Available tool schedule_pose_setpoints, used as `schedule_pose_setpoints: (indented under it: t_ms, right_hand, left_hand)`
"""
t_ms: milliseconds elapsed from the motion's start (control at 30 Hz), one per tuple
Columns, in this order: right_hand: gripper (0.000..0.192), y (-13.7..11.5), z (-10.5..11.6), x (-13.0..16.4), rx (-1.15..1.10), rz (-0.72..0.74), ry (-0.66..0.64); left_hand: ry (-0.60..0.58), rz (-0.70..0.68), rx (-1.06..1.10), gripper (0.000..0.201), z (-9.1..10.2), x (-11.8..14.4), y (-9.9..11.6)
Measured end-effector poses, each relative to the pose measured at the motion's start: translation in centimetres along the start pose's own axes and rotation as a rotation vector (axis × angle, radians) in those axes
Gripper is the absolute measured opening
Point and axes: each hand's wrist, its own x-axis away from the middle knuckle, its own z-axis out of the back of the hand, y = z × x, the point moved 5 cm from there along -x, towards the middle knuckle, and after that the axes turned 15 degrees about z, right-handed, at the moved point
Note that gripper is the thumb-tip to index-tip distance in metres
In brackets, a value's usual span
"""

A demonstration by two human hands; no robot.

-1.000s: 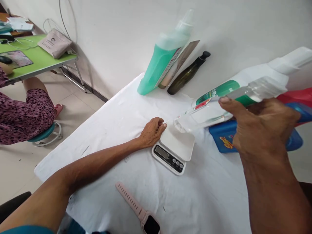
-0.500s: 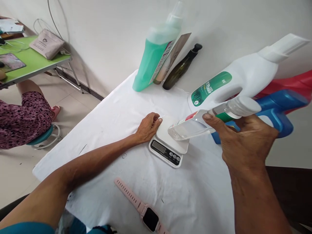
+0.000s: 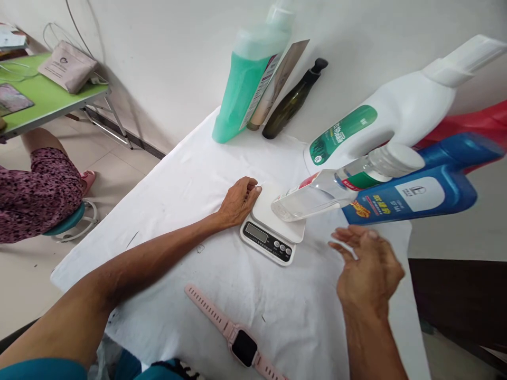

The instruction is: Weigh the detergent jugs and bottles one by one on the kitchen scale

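Observation:
A small white digital scale (image 3: pixel 256 244) sits on the white cloth, its display and buttons facing me. On its platform stands a clear glass bottle (image 3: pixel 297 205) with a white cap and a green and red neck band, holding clear liquid. My left hand (image 3: pixel 240 200) rests on the cloth against the scale's left edge, fingers loosely bent, thumb beside the platform. My right hand (image 3: pixel 368 272) is apart from the bottle, to the right of the scale, fingers spread and slightly blurred, with nothing in it.
Along the wall stand a green liquid bottle (image 3: pixel 241 84), a tan tube (image 3: pixel 273 95), a dark pump bottle (image 3: pixel 291 105), a white detergent jug (image 3: pixel 396 111), a blue bottle (image 3: pixel 423 195) and a red container (image 3: pixel 467 124). A pink watch (image 3: pixel 243 345) lies in front. A person (image 3: pixel 43 195) sits left beside a green table (image 3: pixel 89 89).
My right hand has let go of the glass bottle and drawn back down toward me, leaving the bottle on the scale. My left hand stays at the scale's edge.

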Motion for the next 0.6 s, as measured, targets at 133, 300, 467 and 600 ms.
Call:
schedule_pose_setpoints:
  t_ms: [133,300,467,600]
  right_hand:
    - [0.041,3.9,1.9,3.4,0.01,-0.062,0.024]
    - [0.044,4.4,2.0,4.0,0.061,0.01,-0.035]
    - [0.041,4.2,1.9,3.7,0.075,0.024,-0.063]
    - [0.038,4.3,2.0,3.8,0.089,0.024,-0.082]
  left_hand:
    - [-0.012,-0.004,0.015,0.027,-0.1,-0.1,-0.1]
    - [-0.013,-0.013,0.014,0.026,-0.1,-0.1,0.0]
    - [-0.017,-0.022,0.021,0.028,-0.1,-0.1,0.0]
    - [-0.008,-0.022,0.016,0.028,-0.1,-0.1,-0.1]
